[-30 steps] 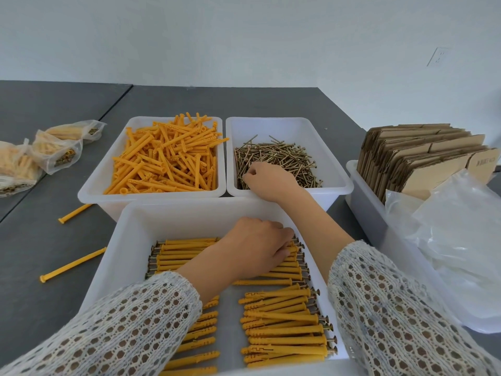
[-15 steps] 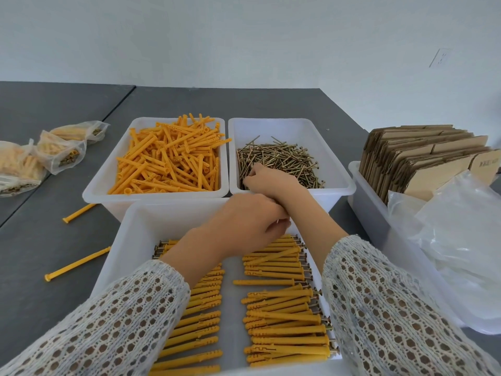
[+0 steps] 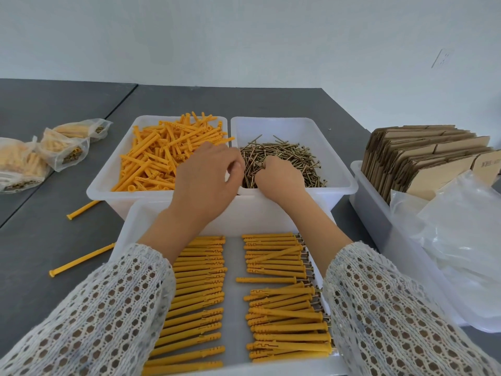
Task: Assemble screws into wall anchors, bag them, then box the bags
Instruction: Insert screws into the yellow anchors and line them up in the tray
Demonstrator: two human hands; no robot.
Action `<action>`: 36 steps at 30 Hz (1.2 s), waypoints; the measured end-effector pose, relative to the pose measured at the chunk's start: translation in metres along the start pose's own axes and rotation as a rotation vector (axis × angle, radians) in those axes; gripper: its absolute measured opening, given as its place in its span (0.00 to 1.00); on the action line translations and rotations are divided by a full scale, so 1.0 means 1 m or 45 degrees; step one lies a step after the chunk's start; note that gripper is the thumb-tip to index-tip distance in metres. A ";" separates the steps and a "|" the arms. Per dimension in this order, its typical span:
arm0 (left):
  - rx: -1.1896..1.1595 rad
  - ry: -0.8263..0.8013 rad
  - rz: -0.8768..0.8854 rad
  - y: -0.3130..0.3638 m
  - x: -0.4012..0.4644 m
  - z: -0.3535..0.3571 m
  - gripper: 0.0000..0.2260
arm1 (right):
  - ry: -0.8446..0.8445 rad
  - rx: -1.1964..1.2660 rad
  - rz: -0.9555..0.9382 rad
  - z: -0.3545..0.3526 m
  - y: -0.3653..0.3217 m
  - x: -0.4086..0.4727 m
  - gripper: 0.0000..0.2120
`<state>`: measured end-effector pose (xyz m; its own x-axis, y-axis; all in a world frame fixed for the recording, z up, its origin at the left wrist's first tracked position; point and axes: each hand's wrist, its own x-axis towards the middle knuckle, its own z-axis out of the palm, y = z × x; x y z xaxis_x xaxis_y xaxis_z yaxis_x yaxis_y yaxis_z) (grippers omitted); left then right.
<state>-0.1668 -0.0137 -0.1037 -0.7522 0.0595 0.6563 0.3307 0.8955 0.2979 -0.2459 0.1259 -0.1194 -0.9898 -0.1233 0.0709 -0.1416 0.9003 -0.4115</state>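
Observation:
A white bin (image 3: pixel 107 185) holds loose orange wall anchors (image 3: pixel 154 164). Beside it on the right, a second white bin (image 3: pixel 340 169) holds brass screws (image 3: pixel 294 158). My right hand (image 3: pixel 280 177) is down in the screw bin, its fingers curled round a few screws. My left hand (image 3: pixel 207 180) hovers over the wall between the two bins with loosely curled fingers, and I see nothing in it. The near white tray (image 3: pixel 130 226) holds two columns of assembled anchors (image 3: pixel 282 316) with screw heads sticking out on the right.
Filled clear bags (image 3: pixel 65 150) lie on the grey table at far left. Two loose anchors (image 3: pixel 81 260) lie left of the near tray. A bin at right (image 3: pixel 379 213) holds flat cardboard boxes (image 3: pixel 423 156) and empty plastic bags (image 3: pixel 461 226).
My left hand rose from the near tray's assembled anchors and moved forward to the border between the two bins. My right hand stayed in the screws.

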 end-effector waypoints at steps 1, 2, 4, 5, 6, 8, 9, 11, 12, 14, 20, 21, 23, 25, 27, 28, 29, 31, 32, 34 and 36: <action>0.039 0.022 -0.032 -0.004 0.001 0.000 0.09 | 0.019 0.001 -0.005 0.000 0.000 -0.001 0.04; 0.089 0.017 -0.066 -0.008 0.001 0.001 0.08 | 0.040 0.004 -0.011 -0.001 0.000 -0.001 0.04; 0.204 -0.073 -0.165 -0.015 0.001 0.005 0.09 | 0.076 -0.004 -0.030 -0.001 0.000 -0.002 0.05; 0.268 -0.148 -0.228 -0.017 0.000 0.007 0.11 | 0.089 -0.015 -0.039 -0.001 0.001 -0.002 0.05; 0.329 -0.233 -0.294 -0.019 -0.002 0.008 0.13 | 0.103 -0.023 -0.042 -0.001 0.001 -0.003 0.05; 0.417 -0.402 -0.428 -0.021 -0.004 0.011 0.16 | 0.132 -0.018 -0.045 -0.001 0.000 -0.004 0.05; 0.428 -0.473 -0.489 -0.022 -0.004 0.012 0.18 | 0.145 -0.004 -0.050 -0.002 0.000 -0.004 0.05; 0.394 -0.580 -0.544 -0.024 -0.002 0.012 0.19 | 0.161 0.049 -0.061 -0.002 0.001 -0.006 0.05; 0.375 -0.623 -0.538 -0.025 -0.002 0.012 0.20 | 0.168 0.084 -0.070 -0.002 0.001 -0.006 0.06; 0.363 -0.679 -0.517 -0.026 -0.001 0.011 0.20 | 0.190 0.130 -0.087 -0.001 0.002 -0.005 0.05; 0.329 -0.752 -0.468 -0.029 0.002 0.008 0.18 | 0.240 0.073 -0.084 0.003 0.003 -0.002 0.15; 0.312 -0.751 -0.461 -0.030 0.002 0.008 0.18 | 0.247 0.064 -0.078 0.004 0.002 -0.002 0.16; 0.282 -0.728 -0.462 -0.029 0.002 0.008 0.17 | 0.265 0.064 -0.058 0.004 0.002 -0.002 0.16; 0.217 -0.627 -0.468 -0.027 0.001 0.008 0.14 | 0.310 0.084 -0.057 0.003 0.000 -0.002 0.16; 0.138 -0.477 -0.438 -0.025 0.000 0.008 0.11 | 0.386 0.114 -0.075 0.003 -0.001 -0.002 0.16; 0.113 -0.407 -0.407 -0.024 0.000 0.008 0.10 | 0.428 0.121 -0.082 0.003 -0.002 -0.002 0.16; 0.094 -0.340 -0.370 -0.022 0.000 0.008 0.09 | 0.469 0.126 -0.089 0.003 -0.002 -0.002 0.15; 0.059 -0.217 -0.302 -0.021 0.000 0.008 0.08 | 0.530 0.159 -0.105 0.002 -0.001 -0.002 0.12; 0.033 -0.158 -0.278 -0.021 0.000 0.008 0.07 | 0.543 0.204 -0.117 0.001 -0.001 0.000 0.12; -0.066 -0.072 -0.248 -0.021 0.001 0.009 0.05 | 0.530 0.369 -0.139 -0.001 0.000 0.002 0.12; -0.225 -0.049 -0.212 -0.020 0.003 0.010 0.07 | 0.526 0.545 -0.158 -0.003 -0.002 0.002 0.13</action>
<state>-0.1808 -0.0269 -0.1146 -0.8246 -0.0631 0.5621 0.2922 0.8034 0.5188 -0.2479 0.1245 -0.1159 -0.8908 0.0331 0.4531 -0.3330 0.6310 -0.7007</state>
